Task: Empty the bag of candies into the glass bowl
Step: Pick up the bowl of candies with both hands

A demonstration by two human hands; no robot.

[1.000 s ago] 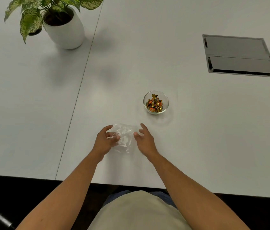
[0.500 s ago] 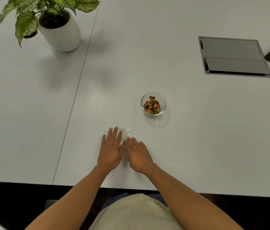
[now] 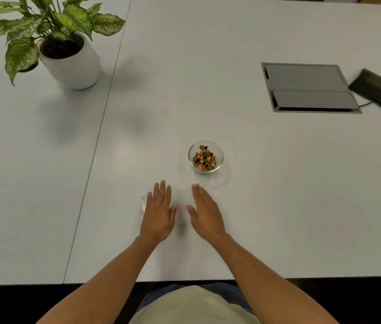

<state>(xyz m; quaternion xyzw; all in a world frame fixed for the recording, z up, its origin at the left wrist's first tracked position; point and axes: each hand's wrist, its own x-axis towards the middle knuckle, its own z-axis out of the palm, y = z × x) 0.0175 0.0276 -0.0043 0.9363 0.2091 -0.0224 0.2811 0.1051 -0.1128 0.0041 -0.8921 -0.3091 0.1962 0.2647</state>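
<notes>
Left hand [image 3: 158,216] and right hand [image 3: 205,213], fingers extended, palms down on the white table [image 3: 278,206]. The clear bag [image 3: 143,204], apparently flattened, shows only beside the left fingers [image 3: 161,192]. Candies [image 3: 204,158] fill the glass bowl [image 3: 219,157] just beyond.

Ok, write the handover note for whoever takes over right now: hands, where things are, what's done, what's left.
Left hand: flat, palm down on the clear plastic bag, fingers open, no grip.
Right hand: open and flat just beside it, holding nothing; whether it touches the table can't be told.
Glass bowl: upright on the white table, just beyond the right hand, heaped with wrapped candies.
Bag: looks flat and empty, only its left edge showing past the left hand.
Done: candies are in the bowl.
Left: apparently nothing but clearing the bag.
</notes>
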